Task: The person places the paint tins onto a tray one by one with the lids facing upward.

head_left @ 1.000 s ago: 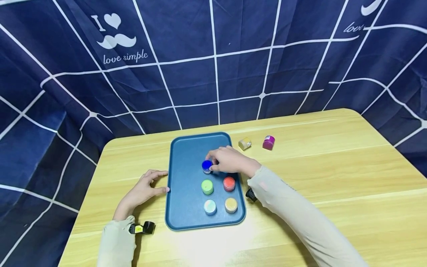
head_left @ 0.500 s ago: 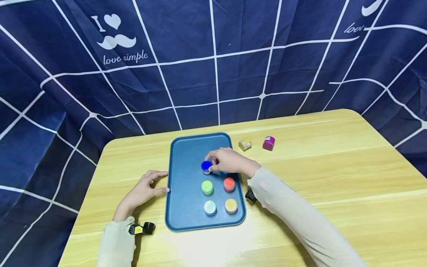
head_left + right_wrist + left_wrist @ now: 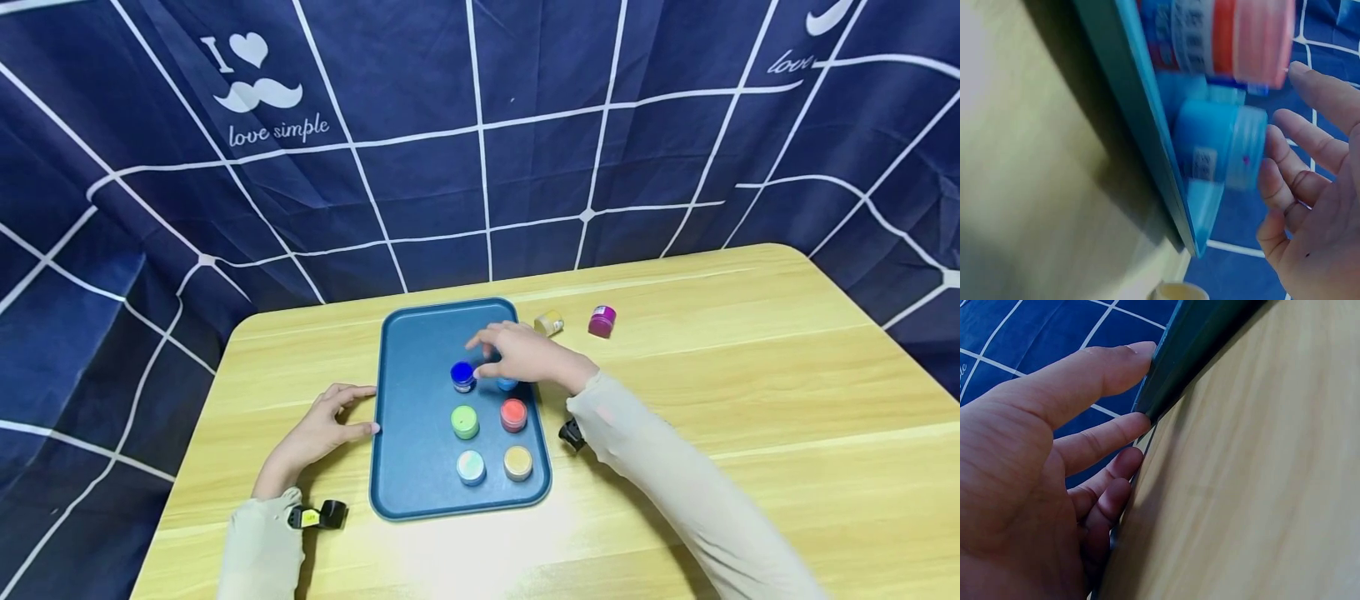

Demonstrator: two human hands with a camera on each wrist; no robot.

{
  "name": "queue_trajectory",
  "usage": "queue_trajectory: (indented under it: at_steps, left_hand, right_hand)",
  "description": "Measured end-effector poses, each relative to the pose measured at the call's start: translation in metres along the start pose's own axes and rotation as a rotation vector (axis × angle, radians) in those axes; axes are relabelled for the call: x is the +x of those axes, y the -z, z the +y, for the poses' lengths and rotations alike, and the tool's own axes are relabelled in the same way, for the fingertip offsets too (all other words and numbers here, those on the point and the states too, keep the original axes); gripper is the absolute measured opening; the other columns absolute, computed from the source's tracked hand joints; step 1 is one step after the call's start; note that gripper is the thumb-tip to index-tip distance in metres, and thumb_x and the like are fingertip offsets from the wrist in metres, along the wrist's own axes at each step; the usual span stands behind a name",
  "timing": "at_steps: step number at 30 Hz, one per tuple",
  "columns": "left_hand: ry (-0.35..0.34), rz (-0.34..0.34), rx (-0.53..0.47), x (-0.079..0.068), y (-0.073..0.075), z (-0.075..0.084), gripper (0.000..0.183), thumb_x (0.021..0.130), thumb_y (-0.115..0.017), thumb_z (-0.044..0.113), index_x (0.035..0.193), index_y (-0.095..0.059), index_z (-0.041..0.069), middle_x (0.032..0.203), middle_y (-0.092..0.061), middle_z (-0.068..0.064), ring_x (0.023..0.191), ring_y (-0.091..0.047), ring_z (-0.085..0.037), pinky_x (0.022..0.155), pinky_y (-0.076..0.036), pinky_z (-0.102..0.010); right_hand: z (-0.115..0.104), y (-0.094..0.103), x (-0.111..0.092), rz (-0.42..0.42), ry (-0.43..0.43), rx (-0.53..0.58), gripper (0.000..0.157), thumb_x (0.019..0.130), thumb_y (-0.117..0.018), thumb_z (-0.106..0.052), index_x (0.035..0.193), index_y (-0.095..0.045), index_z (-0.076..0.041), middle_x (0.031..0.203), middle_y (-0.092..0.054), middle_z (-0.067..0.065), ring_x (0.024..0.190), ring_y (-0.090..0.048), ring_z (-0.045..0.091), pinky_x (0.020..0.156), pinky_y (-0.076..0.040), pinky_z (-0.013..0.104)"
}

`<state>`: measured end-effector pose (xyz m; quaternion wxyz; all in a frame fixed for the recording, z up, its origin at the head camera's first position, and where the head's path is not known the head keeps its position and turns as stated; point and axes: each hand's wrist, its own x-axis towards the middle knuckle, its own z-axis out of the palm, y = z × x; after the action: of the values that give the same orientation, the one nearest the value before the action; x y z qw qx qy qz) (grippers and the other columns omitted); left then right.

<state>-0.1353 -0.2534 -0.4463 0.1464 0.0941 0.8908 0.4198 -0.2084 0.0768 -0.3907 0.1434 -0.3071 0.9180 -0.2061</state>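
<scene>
A dark blue jar (image 3: 462, 377) stands upright on the blue tray (image 3: 412, 442). Just to its right hovers my right hand (image 3: 525, 354), fingers spread and holding nothing, the thumb tip close to the jar. Beneath that hand a light blue jar (image 3: 507, 384) is partly hidden; the right wrist view shows this light blue jar (image 3: 1210, 140) beside the fingers. Nearer me stand a green jar (image 3: 465, 422), a red jar (image 3: 513, 415), a pale teal jar (image 3: 471, 468) and a tan jar (image 3: 518, 463). My left hand (image 3: 322, 429) touches the tray's left rim with thumb and fingertips.
Beyond the tray's right rim, a yellow jar (image 3: 549, 323) and a purple jar (image 3: 602, 322) lie on their sides on the wooden table (image 3: 712, 367). A dark blue curtain with white lines (image 3: 420, 192) hangs behind the table.
My right hand has let go of the dark blue jar and drawn slightly right, fingers spreading. More of the light blue jar shows. The left hand stays at the rim.
</scene>
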Motion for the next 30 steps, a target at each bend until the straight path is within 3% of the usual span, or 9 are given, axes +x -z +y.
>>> queue_trajectory:
  at_steps: [7,14,30]
  left_hand:
    - [0.003,-0.001,0.003,0.000,0.001,-0.002,0.063,0.083,-0.075,0.032,0.138,-0.052,0.010,0.131,-0.047,-0.013,0.125,-0.036,-0.034,0.106,-0.030,-0.059]
    - [0.010,0.001,0.003,0.000,0.001,0.000,0.062,0.084,-0.074,0.032,0.138,-0.052,0.011,0.132,-0.047,-0.013,0.125,-0.037,-0.033,0.105,-0.030,-0.059]
    - [0.029,-0.017,-0.014,0.000,0.002,0.002,0.064,0.084,-0.074,0.035,0.140,-0.050,0.012,0.137,-0.044,-0.013,0.131,-0.035,-0.035,0.107,-0.029,-0.061]
  right_hand:
    - [0.012,0.015,-0.007,0.050,0.020,0.008,0.044,0.089,-0.068,-0.031,0.126,-0.061,-0.009,0.105,-0.062,0.006,0.096,-0.056,0.021,0.082,-0.046,0.037]
    - [0.023,0.031,-0.013,0.069,-0.012,0.013,0.046,0.088,-0.069,-0.030,0.127,-0.061,-0.007,0.107,-0.063,0.011,0.095,-0.056,0.026,0.084,-0.046,0.040]
    - [0.053,0.052,-0.018,0.074,-0.079,0.035,0.046,0.087,-0.070,-0.021,0.127,-0.058,-0.004,0.086,-0.065,0.006,0.075,-0.058,0.017,0.076,-0.048,0.037]
